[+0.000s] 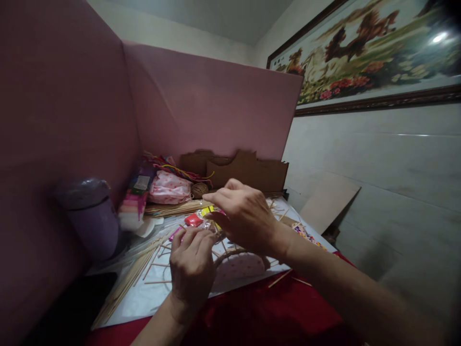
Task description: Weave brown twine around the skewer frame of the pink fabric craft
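My left hand (190, 262) is low in the middle, its fingers pinched together on a small crinkly clear packet (206, 225). My right hand (243, 216) reaches in from the right, index finger stretched leftward and the other fingers curled onto the same packet. A red piece (193, 220) and a yellow piece (207, 210) lie just behind the fingers. Under the hands sits a curved woven cane strip (230, 253) on a white sheet (151, 298), with thin wooden sticks (126, 283) scattered about.
A purple lidded jar (90, 216) stands at the left. Behind lie a pink dotted pouch (169, 188), a twine ball (199, 190), coloured cords and cardboard pieces (248, 170). Pink partition boards wall the left and back. A red cloth (273, 312) covers the near table.
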Available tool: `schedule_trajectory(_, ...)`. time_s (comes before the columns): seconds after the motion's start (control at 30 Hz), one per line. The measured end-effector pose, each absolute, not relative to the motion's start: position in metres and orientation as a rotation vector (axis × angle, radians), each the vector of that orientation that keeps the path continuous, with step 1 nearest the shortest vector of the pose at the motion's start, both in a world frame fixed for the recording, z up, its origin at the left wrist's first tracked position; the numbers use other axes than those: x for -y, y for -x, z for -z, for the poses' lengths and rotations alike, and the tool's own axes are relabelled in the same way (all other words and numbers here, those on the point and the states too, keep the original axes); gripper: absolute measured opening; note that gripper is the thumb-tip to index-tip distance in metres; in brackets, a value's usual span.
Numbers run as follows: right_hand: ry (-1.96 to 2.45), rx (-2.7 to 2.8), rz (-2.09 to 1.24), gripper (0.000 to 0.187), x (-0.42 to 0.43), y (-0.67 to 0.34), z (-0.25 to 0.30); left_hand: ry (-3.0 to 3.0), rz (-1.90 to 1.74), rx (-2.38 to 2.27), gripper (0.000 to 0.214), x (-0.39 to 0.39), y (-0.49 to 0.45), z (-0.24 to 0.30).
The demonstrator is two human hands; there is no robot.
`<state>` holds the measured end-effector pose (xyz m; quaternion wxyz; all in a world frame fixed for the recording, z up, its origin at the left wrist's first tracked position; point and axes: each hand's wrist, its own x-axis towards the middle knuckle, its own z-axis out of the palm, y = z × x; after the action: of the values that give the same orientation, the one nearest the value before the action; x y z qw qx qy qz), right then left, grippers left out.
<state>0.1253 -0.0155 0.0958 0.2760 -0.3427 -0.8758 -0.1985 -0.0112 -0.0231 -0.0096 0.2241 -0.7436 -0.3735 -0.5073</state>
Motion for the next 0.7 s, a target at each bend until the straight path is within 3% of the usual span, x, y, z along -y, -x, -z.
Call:
schedule_trajectory(0.17,0.895,2.394,0.333,0.007,0.002,-0.118,-0.104,2.048,1.382,1.024,0.011,0.022,0.011,0.01)
schedule_trajectory(0.7,0.828,2.321,0.314,0.009,-0.004,-0.118,-0.087,2.091,1.495,1.074,0.01,0.022,0.009,0.01)
